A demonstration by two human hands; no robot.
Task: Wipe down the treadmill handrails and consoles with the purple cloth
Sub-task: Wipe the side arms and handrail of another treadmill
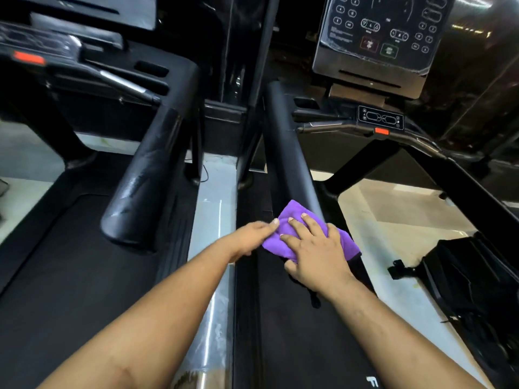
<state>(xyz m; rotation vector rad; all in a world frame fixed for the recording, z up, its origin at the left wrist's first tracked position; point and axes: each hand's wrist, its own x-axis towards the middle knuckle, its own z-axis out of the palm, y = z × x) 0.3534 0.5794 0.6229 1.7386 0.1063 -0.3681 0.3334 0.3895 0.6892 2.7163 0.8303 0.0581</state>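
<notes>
The purple cloth [292, 234] lies draped over the near end of the black handrail [283, 153] of the right-hand treadmill, folded into a rough pad with one corner hanging off toward the floor side. The right hand [314, 254] lies flat on top of it, palm down, fingers [297, 226] spread and pointing up along the rail, thumb tucked down beside the rail's near edge; it presses the cloth onto the rail rather than closing around it. The left hand [252, 237] comes in from the left with its fingers loosely curled, and the fingertips touch the cloth's left edge, as if pinching the hem, though I cannot tell whether they actually grip it.

Both forearms are bare and stretch out from the bottom of the view, the left one crossing over the pale strip of floor [213, 209] between the two machines, the right one running above the dark belt [295, 346] of the right treadmill.

Further up the same rail sits the console [376, 37] with its round buttons, a red and a green square key, and below it a small control panel with an orange tab [382, 131]. To the left stands a second treadmill, its thick handrail [146, 175] showing pale streaks on the surface, well apart from the cloth.
</notes>
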